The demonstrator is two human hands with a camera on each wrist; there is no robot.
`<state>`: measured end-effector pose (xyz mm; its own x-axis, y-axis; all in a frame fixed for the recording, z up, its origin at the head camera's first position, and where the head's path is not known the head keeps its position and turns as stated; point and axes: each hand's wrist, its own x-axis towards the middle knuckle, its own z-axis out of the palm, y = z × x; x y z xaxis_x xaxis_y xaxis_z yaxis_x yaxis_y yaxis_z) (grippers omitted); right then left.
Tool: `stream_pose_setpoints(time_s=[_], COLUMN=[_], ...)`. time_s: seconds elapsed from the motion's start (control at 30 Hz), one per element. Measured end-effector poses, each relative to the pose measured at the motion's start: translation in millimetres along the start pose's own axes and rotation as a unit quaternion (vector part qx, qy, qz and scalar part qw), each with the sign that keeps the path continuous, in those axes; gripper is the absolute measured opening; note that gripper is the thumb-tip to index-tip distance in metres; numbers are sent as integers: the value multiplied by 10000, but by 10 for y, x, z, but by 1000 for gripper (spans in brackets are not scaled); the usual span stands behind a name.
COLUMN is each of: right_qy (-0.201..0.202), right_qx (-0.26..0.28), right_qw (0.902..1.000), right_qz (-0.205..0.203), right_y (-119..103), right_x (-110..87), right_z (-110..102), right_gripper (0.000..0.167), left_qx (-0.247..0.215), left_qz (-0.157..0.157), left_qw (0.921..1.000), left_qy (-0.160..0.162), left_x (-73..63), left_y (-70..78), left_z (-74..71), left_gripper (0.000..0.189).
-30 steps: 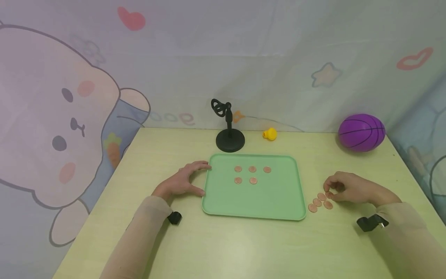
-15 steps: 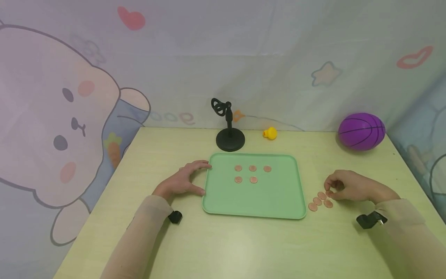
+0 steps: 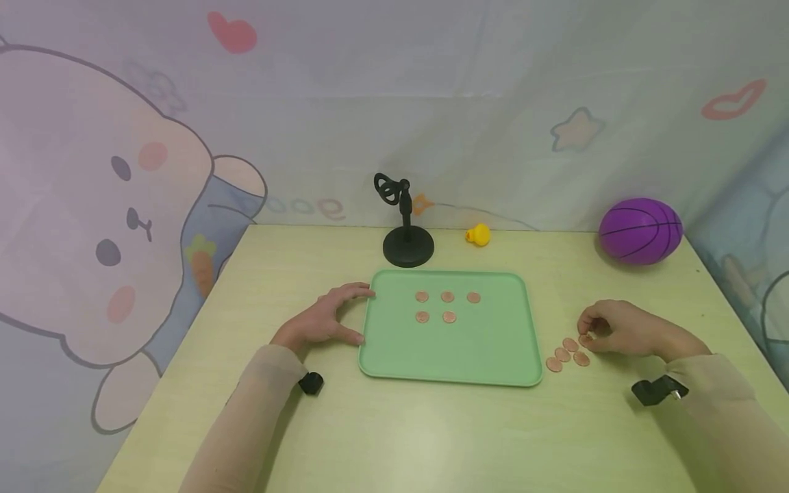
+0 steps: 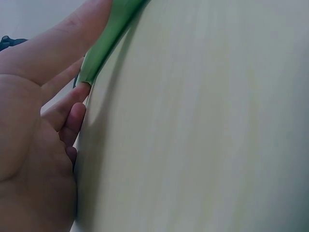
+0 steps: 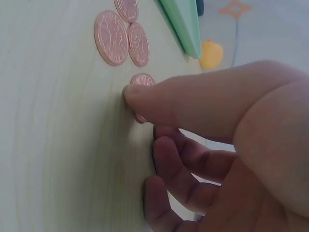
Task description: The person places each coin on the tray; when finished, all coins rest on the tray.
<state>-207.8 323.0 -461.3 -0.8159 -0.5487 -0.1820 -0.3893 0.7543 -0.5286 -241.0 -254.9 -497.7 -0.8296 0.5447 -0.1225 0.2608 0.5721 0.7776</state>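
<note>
My left hand (image 3: pixel 317 320) rests at the left rim of a green tray (image 3: pixel 481 356), fingers extended and thumb spread, touching the edge. In the left wrist view the thumb (image 4: pixel 63 43) lies along the tray's rim (image 4: pixel 104 48). Several copper coins (image 3: pixel 448 297) lie flat in two rows on the tray. Right of it, my right hand (image 3: pixel 629 332) pinches another copper coin (image 5: pixel 143 80) at the table surface. The thumb covers part of that coin, and the index fingertip is mostly hidden. Several loose coins (image 3: pixel 562 354) lie just left of those fingers.
Behind the tray stands a black stand (image 3: pixel 408 243) with a round base. A small yellow toy (image 3: pixel 478 235) sits beside it near the back edge. At the back right is a purple ball (image 3: pixel 641 231). A printed cloth (image 3: pixel 431 123) hangs behind the table (image 3: pixel 419 438).
The right fingers have closed in on the coin and shifted it slightly right, a little away from the other loose coins. The left hand and tray have not visibly moved.
</note>
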Motion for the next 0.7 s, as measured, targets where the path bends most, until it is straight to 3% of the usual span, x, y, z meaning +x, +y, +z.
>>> stream_pose_setpoints(time_s=[0.43,0.7], right_qy=[462,785], right_qx=[-415,-361], right_qw=[9979,9962], right_qz=[-200,-139], right_y=[51,50], right_x=[-1,-23], right_z=[48,95], right_gripper=[16,17], left_qx=[-2,-15], left_qz=[-39,-89], left_qw=[10000,10000], left_qy=[14,-37], left_x=[7,9], left_y=[23,22], left_z=[-2,-9], left_gripper=[87,88])
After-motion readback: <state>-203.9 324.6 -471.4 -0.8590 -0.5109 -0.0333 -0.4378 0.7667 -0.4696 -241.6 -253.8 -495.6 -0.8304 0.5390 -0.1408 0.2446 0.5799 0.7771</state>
